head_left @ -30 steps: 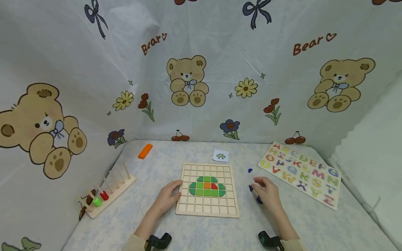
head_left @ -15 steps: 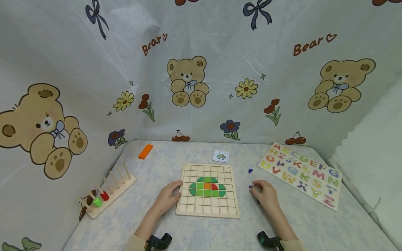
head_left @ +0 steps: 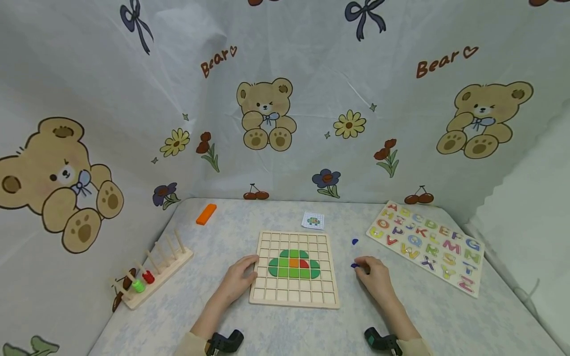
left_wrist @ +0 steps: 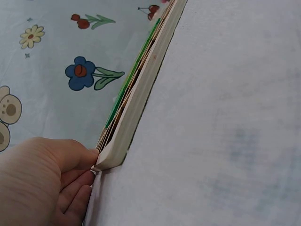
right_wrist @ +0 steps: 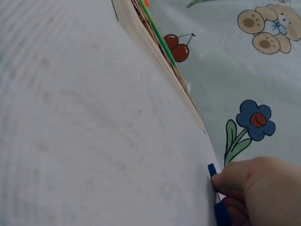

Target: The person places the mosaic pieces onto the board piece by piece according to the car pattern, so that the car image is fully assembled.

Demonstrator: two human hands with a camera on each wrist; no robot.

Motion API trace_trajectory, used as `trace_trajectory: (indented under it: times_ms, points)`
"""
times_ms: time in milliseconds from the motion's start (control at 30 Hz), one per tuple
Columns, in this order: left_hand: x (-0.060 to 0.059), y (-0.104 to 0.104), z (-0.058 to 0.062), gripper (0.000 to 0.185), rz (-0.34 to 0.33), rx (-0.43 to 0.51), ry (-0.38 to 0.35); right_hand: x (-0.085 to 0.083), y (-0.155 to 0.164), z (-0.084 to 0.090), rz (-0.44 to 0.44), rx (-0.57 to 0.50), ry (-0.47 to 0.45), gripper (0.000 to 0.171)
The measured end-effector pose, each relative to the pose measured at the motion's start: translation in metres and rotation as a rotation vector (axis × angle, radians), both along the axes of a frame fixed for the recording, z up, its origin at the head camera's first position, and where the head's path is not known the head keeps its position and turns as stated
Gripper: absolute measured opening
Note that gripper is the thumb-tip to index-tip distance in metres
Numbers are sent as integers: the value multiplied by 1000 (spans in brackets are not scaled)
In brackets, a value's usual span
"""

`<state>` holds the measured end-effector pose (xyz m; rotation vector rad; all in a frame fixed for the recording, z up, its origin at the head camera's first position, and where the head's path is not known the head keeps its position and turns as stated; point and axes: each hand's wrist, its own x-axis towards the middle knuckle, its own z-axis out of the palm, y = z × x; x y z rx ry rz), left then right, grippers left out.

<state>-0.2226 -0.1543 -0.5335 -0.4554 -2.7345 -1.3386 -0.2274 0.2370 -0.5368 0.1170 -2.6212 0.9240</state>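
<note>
A square wooden grid board (head_left: 294,294) lies mid-table, with green, orange and red tiles (head_left: 294,264) set in its cells. My left hand (head_left: 238,278) grips the board's left edge; in the left wrist view its fingertips meet the board's corner (left_wrist: 110,157). To the right of the board, my right hand (head_left: 377,278) pinches a small blue tile (head_left: 354,265) at the tabletop. The right wrist view shows the thumb against this tile (right_wrist: 212,170) and a second blue tile (right_wrist: 222,214) by the curled fingers. Farther back lies another blue, half-round tile (head_left: 355,241).
Behind the board is a small pattern card (head_left: 313,220). An alphabet board (head_left: 427,247) lies at the right. At the left stand a peg rack (head_left: 166,269) with green and red beads and, farther back, an orange block (head_left: 206,214). A bear-print curtain (head_left: 307,163) hangs behind.
My right hand has shifted slightly left, its fingers closing on the blue tile, which has turned a little. The lower blue tile is now hidden under the hand in the head view. The left hand stays.
</note>
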Motion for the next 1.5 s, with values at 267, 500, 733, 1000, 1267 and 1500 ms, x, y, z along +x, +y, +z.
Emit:
trace_trajectory:
  times_ms: [267, 500, 733, 1000, 1267, 1500]
  points:
    - [-3, 0, -1, 45, 3, -4, 21, -1, -1, 3, 3, -12, -1, 18]
    - [0, -1, -4, 45, -6, 2, 16, 0, -3, 12, -17, -101, -120, 19]
    - [0, 0, -5, 45, 2, 16, 15, 3, -14, 36, 19, -157, -118, 21]
    - [1, 0, -3, 44, -11, 3, 54, 4, -40, 54, 66, -182, -45, 20]
    - [0, 0, -3, 44, -4, 10, 35, 6, -73, 66, 116, -201, -49, 18]
    - [0, 0, -3, 44, -6, 13, 41, 9, -103, 64, 192, -197, -28, 18]
